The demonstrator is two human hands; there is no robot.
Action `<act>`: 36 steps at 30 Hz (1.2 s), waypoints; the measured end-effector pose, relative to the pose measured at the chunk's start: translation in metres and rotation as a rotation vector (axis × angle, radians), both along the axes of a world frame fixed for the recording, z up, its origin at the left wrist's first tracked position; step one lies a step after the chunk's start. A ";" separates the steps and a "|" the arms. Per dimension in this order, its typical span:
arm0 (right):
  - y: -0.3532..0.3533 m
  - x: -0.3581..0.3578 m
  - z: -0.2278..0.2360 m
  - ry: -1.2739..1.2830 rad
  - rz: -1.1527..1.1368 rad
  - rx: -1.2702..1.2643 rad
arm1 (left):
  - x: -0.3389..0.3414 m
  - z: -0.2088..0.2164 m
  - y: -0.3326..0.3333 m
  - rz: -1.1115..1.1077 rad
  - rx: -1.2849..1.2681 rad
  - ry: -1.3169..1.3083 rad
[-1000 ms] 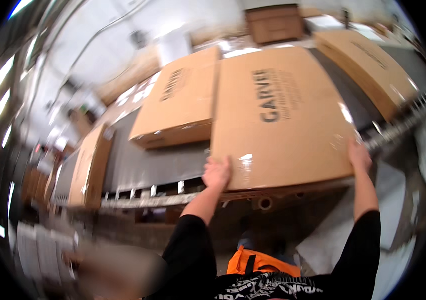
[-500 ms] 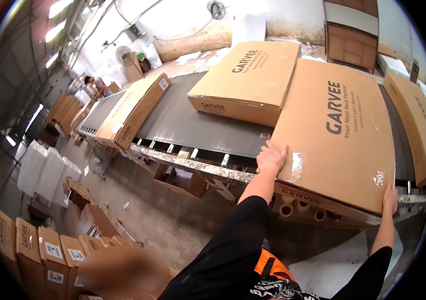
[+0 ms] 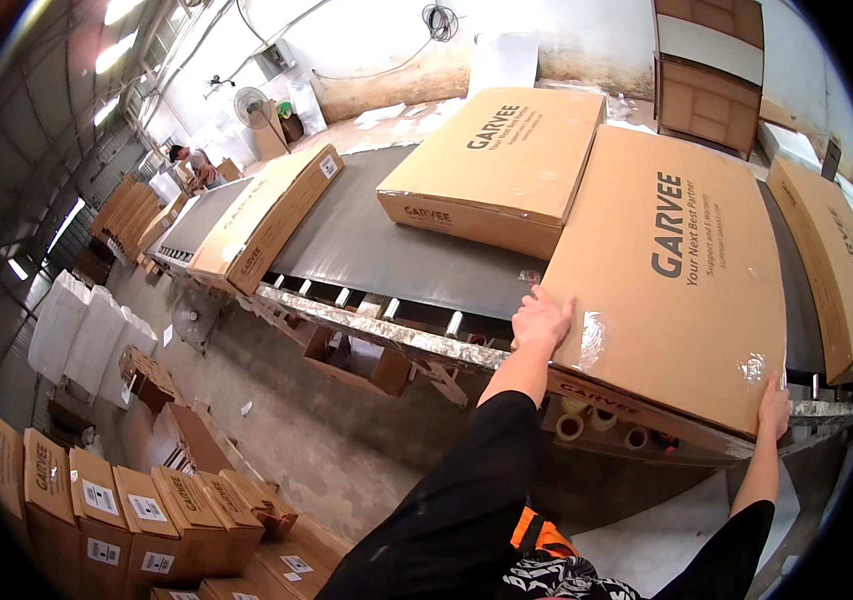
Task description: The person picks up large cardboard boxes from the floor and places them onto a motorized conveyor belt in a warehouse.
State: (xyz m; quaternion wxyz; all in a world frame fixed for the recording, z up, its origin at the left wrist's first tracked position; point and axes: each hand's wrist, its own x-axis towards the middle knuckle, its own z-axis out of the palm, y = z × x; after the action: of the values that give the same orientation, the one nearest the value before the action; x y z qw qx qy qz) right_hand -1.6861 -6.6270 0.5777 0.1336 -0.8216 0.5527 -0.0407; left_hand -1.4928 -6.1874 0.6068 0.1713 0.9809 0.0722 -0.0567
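Note:
A large flat cardboard box (image 3: 671, 270), taped at its near corners, lies across the conveyor in front of me and juts over the near rail. My left hand (image 3: 542, 320) grips its left edge near the front corner, with the thumb against the side. On the opposite side, my right hand (image 3: 773, 408) holds the near right corner, its fingers partly hidden by the cardboard. A second flat box (image 3: 491, 155) touches this one at the far left and sits on the belt.
The grey conveyor belt (image 3: 401, 250) runs away to the left, carrying another box (image 3: 266, 215). One more box (image 3: 821, 260) stands at the right. Below the near rail are tape rolls (image 3: 569, 427). Upright cartons (image 3: 101, 510) fill the lower left. A person (image 3: 198, 166) bends far off.
My view has shifted slightly, and more of the cartons at lower left shows. Both hands keep their places on the large box, which has barely moved.

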 end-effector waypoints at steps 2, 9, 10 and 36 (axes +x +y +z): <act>0.000 -0.001 0.000 -0.005 -0.004 0.008 | 0.000 0.000 0.000 0.001 0.002 -0.004; 0.005 -0.002 -0.002 -0.039 -0.012 -0.031 | 0.001 0.003 0.002 -0.005 -0.005 0.017; 0.004 -0.002 -0.003 -0.027 -0.014 -0.037 | 0.002 0.002 0.002 -0.008 -0.009 0.013; 0.042 -0.002 0.028 -0.053 -0.003 -0.048 | -0.010 0.027 0.004 0.002 0.031 0.034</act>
State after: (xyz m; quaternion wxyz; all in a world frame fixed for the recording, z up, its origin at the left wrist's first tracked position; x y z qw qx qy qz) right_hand -1.6881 -6.5849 0.6059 0.1284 -0.8225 0.5489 -0.0758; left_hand -1.5030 -6.1838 0.6336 0.1551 0.9822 0.0770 -0.0723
